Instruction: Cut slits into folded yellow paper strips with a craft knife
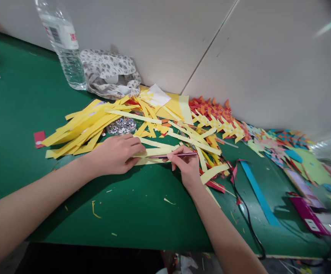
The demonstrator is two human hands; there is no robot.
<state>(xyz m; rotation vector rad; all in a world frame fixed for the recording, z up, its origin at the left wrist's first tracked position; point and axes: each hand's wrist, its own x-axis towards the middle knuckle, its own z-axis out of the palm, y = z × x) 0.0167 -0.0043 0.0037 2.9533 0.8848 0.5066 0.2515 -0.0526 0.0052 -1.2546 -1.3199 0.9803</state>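
Note:
My left hand (122, 153) lies on the table with its fingers curled together on the end of a pale yellow paper strip (156, 152). In my right hand (186, 165) is a slim, shiny purple pen-like tool (188, 154), gripped between thumb and fingers. Its thin tip points left along the strip, toward my left fingers; the exact kind of tool I cannot make out. More pale strips lie under and behind both hands. Just beyond my left hand sits a clear dish of small googly eyes (121, 125), partly covered by a bundle of yellow paper strips (88, 127).
A water bottle (67, 49) and a floral cloth pouch (110, 72) stand against the wall. Woven orange-red paper fish (211, 108) are piled behind. On the right are a black cable (247, 213), a blue strip (259, 194) and a magenta box (308, 217). Scraps dot the green table (142, 228).

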